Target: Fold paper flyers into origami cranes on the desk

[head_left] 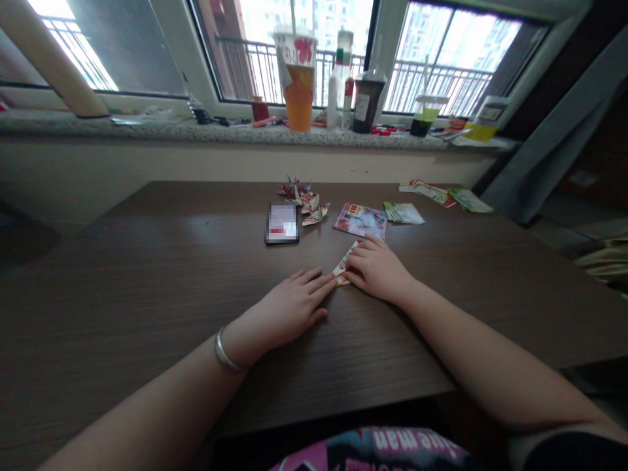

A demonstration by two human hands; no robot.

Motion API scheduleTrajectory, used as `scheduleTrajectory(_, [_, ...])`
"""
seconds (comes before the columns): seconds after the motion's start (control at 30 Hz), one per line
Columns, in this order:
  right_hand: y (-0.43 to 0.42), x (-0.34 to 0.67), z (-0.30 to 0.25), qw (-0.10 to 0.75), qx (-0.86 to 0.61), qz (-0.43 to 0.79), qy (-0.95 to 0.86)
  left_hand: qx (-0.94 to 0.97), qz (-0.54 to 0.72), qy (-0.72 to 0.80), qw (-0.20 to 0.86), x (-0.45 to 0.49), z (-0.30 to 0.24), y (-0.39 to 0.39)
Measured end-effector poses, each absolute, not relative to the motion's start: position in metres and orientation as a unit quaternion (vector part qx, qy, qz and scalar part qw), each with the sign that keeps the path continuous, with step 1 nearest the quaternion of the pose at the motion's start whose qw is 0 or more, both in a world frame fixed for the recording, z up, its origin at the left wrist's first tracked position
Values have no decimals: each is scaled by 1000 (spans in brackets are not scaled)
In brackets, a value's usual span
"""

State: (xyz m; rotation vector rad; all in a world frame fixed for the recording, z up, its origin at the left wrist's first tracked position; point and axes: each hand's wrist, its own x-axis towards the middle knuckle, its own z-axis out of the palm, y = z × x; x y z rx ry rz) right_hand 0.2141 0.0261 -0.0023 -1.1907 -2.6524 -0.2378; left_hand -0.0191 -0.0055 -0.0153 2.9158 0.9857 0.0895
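A small folded piece of printed paper [342, 267], white with red and orange, lies flat on the table at the centre. My right hand [377, 268] rests over its right side, fingers bent and thumb pressed to the paper, covering part of it. From the left, my left hand [297, 304] lies on the table with fingers stretched out. Its fingertips touch the paper's lower left edge; nothing is held in that hand. Just beyond my right hand is a colourful printed booklet or packet [362, 220]. Several folded paper pieces [313, 204] with pointed tips lie in a cluster farther back.
A phone [282, 223] with a lit, blurred screen lies left of the cluster. Green-edged paper slips [404, 213] and more printed slips [434, 193] are at the back right. Drink cups [299, 85] and bottles [338, 85] line the stone windowsill [161, 134] behind the table [147, 275].
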Motion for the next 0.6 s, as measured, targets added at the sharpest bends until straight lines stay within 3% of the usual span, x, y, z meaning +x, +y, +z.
scheduleTrajectory(0.17, [20,204,-2,88,-402,-32,-911,946,27,321,30,-19,-13,-6])
scheduleTrajectory(0.6, [36,212,-14,125,-429,64,-892,945,26,319,67,-20,-1,-6])
